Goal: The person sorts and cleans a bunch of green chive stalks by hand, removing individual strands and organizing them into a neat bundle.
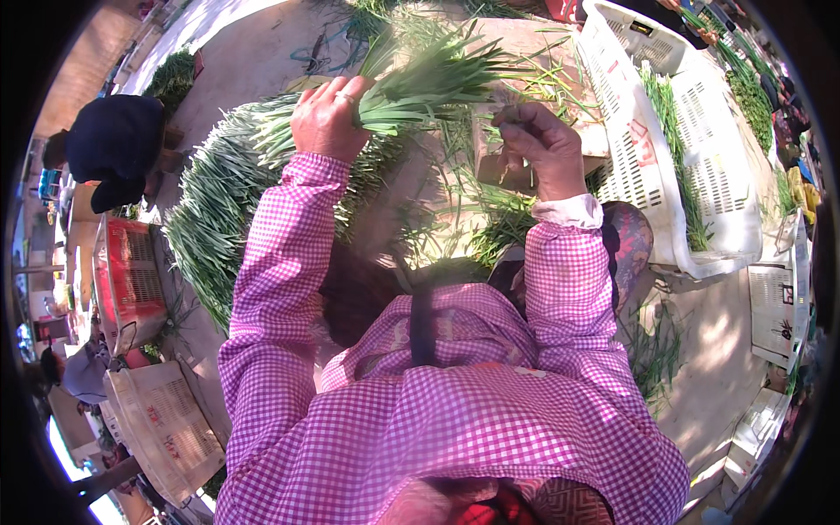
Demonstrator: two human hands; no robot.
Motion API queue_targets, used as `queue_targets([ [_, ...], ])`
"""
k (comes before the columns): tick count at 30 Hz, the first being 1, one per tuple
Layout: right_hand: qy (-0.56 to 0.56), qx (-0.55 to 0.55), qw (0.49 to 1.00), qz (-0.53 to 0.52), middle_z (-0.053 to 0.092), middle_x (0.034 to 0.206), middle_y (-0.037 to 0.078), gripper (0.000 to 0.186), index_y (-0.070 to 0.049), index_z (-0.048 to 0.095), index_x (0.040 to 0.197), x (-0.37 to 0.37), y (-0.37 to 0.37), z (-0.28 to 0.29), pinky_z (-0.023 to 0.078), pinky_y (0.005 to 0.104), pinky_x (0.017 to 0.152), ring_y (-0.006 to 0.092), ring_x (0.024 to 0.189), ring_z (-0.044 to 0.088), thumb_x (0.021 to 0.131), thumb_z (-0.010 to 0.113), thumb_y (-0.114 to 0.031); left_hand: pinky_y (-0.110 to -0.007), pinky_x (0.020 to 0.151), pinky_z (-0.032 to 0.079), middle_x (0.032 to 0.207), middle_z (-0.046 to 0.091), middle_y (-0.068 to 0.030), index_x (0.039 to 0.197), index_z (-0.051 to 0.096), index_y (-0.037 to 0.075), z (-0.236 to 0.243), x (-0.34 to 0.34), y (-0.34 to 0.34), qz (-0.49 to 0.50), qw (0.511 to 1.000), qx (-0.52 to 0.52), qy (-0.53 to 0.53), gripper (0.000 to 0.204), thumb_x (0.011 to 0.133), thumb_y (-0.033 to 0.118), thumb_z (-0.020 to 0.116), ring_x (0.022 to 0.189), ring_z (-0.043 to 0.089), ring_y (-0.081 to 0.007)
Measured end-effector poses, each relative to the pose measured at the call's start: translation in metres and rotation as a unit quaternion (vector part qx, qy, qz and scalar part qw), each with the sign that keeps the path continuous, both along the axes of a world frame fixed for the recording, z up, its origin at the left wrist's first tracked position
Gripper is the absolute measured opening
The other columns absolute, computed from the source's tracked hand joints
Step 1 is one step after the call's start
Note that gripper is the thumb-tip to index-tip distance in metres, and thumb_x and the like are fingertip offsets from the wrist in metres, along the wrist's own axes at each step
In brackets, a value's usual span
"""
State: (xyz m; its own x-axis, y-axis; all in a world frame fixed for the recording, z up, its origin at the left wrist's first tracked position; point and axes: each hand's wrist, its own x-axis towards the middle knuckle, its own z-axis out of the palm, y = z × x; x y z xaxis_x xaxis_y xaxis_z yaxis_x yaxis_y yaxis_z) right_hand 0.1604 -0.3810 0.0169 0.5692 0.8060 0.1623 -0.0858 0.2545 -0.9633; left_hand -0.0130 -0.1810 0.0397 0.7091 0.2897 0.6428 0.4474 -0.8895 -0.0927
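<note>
My left hand (pixel 329 121) is closed round a bunch of garlic chives (pixel 433 87), pale stem ends to the left and green leaves fanning to the right. Below and left of it lies a large heap of chives (pixel 219 201), stem ends outward. My right hand (pixel 544 147) is raised to the right of the bunch, apart from it, with thumb and fingers pinched together. A small dark bit shows at its fingertips, too small to name. Under that hand stands a low wooden block or box (pixel 595 140) strewn with loose leaves.
A long white plastic crate (pixel 630 171) with chives inside stands at the right. Loose leaves (pixel 652 350) litter the ground. At the left are a person in dark clothes (pixel 114 144), a red crate (pixel 131 280) and a pale crate (pixel 166 424).
</note>
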Motion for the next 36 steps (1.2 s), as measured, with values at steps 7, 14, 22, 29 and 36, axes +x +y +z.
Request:
queue_targets([
  [7, -0.1, -0.068, 0.987, 0.102, 0.055, 0.067, 0.0, 0.023, -0.002, 0.062, 0.084, -0.005, 0.012, -0.022, 0.043, 0.0213, 0.051, 0.0046, 0.055, 0.053, 0.089, 0.06, -0.024, -0.035, 0.065, 0.043, 0.07, 0.05, 0.0004, 0.089, 0.055, 0.024, -0.027, -0.033, 0.025, -0.015, 0.996, 0.082, 0.019, 0.029, 0.065, 0.009, 0.061, 0.07, 0.056, -0.0206],
  [14, -0.072, -0.091, 0.993, -0.01, 0.051, 0.059, -0.003, 0.02, -0.006, 0.064, 0.08, -0.008, 0.017, -0.019, 0.038, 0.0193, 0.046, 0.0037, 0.048, 0.049, 0.088, 0.061, -0.024, -0.033, 0.067, 0.044, 0.073, 0.052, 0.0024, 0.09, 0.055, 0.026, -0.047, -0.042, 0.026, -0.065, 0.991, 0.119, 0.023, 0.027, 0.067, 0.012, 0.059, 0.068, 0.055, -0.0168],
  [22, -0.38, -0.062, 0.922, -0.032, 0.058, 0.063, 0.003, 0.015, -0.011, 0.064, 0.084, -0.018, 0.028, -0.009, 0.042, 0.0284, 0.055, 0.0144, 0.055, 0.052, 0.074, 0.072, -0.019, -0.032, 0.068, 0.045, 0.074, 0.053, 0.0023, 0.093, 0.056, 0.025, -0.057, -0.042, 0.032, -0.098, 0.985, 0.138, 0.024, 0.027, 0.068, 0.015, 0.06, 0.068, 0.055, -0.0162],
  [29, -0.538, -0.005, 0.837, -0.1, 0.054, 0.058, 0.002, 0.013, -0.01, 0.061, 0.074, -0.026, 0.043, -0.034, 0.042, 0.0307, 0.055, 0.0168, 0.052, 0.052, 0.076, 0.07, -0.02, -0.033, 0.069, 0.045, 0.078, 0.056, 0.0015, 0.093, 0.058, 0.025, -0.061, -0.032, 0.029, -0.107, 0.986, 0.127, 0.018, 0.026, 0.069, 0.016, 0.06, 0.069, 0.056, -0.0167],
  [36, -0.032, 0.021, 0.993, -0.111, 0.058, 0.069, -0.005, 0.014, -0.005, 0.061, 0.083, 0.003, 0.021, -0.011, 0.038, 0.0195, 0.052, 0.0036, 0.056, 0.046, 0.085, 0.066, -0.018, -0.034, 0.071, 0.046, 0.083, 0.057, 0.0004, 0.094, 0.057, 0.026, -0.056, -0.032, 0.025, -0.119, 0.984, 0.13, 0.01, 0.027, 0.069, 0.016, 0.06, 0.072, 0.057, -0.0184],
])
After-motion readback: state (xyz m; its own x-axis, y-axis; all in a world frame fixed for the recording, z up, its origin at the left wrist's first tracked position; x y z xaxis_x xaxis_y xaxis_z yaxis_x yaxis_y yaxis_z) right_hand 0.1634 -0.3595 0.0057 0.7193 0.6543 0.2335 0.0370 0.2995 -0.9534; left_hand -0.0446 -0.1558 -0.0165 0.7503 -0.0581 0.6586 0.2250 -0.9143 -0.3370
